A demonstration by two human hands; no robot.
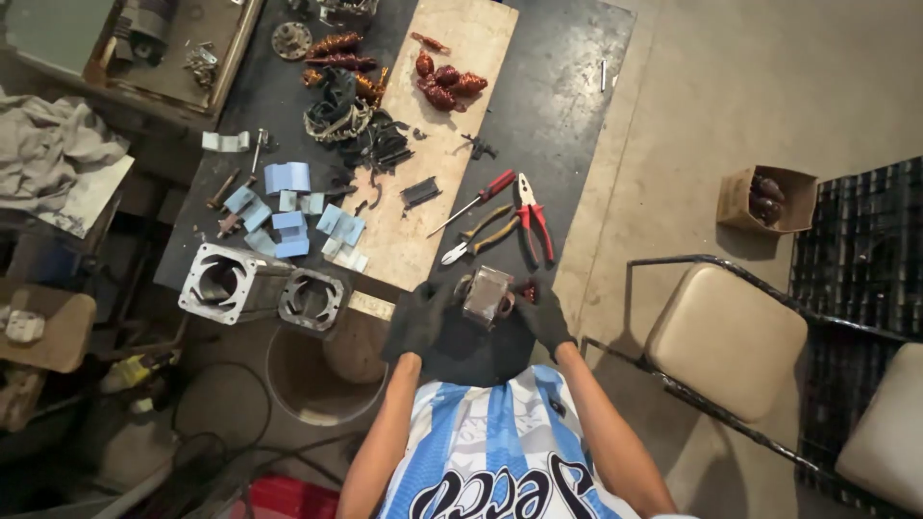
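Here both gloved hands, left, right, grip metal motor stator; brown cardboard box right.

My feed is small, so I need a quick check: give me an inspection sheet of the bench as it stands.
Surface: dark mat with a pale wooden board across it.
Job's things: small metal motor stator held between left hand and right hand, both in dark gloves.
Clutter: red pliers, screwdriver, copper coils, blue paper pieces, two motor housings.
Grips: both closed around the stator.
Cables: dark cable on floor.
Surroundings: padded chair, cardboard box, bucket.
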